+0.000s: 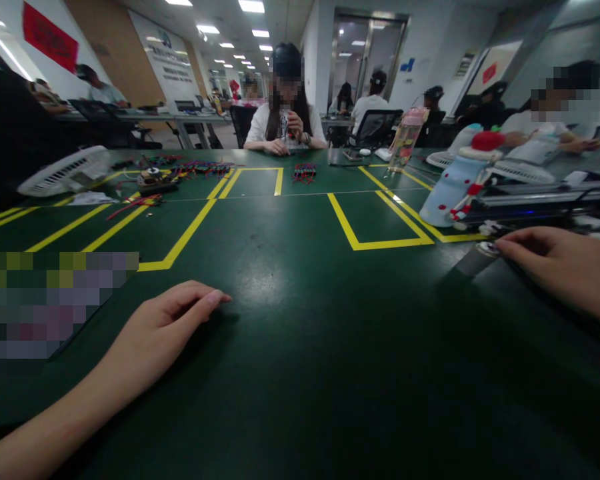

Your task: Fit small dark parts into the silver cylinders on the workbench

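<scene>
My right hand (pixel 563 263) is at the right side of the dark green table (pixel 300 360). Its thumb and fingers pinch at the top edge of a small grey cylinder (pixel 474 262) with a silvery end, which leans above or on the tabletop. Whether its base touches the table I cannot tell. My left hand (pixel 177 312) lies low over the table at left of centre, thumb pressed along the index finger. Nothing shows between those fingertips. The left hand's other fingers are partly hidden under it.
A blurred-out flat patch (pixel 55 303) lies at the left. Beyond it are a white fan (pixel 67 172) and red and blue wired parts (pixel 205 167). A pale blue bottle (pixel 445 190) and a pink-lidded bottle (pixel 406 143) stand at right. Across the table sits a person (pixel 260 127).
</scene>
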A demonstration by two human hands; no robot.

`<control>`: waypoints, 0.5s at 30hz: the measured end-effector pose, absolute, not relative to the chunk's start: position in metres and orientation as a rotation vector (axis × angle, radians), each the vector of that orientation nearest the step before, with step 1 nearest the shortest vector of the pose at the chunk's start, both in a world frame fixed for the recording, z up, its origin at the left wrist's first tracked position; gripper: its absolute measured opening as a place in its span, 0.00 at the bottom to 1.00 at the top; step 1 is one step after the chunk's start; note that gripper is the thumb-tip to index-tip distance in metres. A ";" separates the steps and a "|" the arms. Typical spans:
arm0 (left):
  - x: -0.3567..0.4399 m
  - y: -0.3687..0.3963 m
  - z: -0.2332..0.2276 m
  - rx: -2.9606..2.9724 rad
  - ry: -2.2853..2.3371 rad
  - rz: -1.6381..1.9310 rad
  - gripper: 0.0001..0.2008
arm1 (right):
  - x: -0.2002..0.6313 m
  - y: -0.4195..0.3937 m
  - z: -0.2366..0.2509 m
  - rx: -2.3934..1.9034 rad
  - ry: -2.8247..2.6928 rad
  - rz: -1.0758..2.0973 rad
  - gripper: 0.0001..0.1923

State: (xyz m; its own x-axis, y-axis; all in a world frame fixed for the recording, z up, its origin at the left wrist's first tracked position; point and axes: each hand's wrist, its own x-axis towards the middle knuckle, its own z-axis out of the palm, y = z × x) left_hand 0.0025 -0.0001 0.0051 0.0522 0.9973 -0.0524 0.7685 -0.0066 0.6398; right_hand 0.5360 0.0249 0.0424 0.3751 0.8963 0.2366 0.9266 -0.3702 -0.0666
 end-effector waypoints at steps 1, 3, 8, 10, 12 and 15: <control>0.002 0.000 0.004 1.832 1.763 0.584 0.21 | 0.535 0.025 0.042 -2.450 -1.619 -0.227 0.19; 0.000 0.000 0.002 1.842 1.757 0.586 0.21 | 0.534 0.025 0.042 -2.450 -1.583 -0.222 0.20; 0.000 0.000 0.001 1.830 1.763 0.600 0.22 | 0.531 0.022 0.044 -2.437 -1.448 -0.190 0.19; 0.003 -0.001 0.005 1.822 1.769 0.591 0.22 | 0.527 0.020 0.045 -2.411 -1.469 -0.183 0.21; 0.007 -0.003 0.010 1.818 1.779 0.569 0.21 | 0.524 0.019 0.046 -2.383 -1.530 -0.171 0.21; 0.010 -0.004 0.014 1.824 1.792 0.545 0.21 | 0.520 0.018 0.045 -2.335 -1.578 -0.164 0.20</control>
State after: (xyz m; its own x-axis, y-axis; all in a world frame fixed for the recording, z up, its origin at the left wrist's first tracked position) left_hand 0.0102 -0.0037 0.0136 0.0435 0.9963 -0.0737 0.7868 0.0113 0.6172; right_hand 0.5205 0.0182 0.0447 0.3844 0.8831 0.2689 0.9196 -0.3408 -0.1955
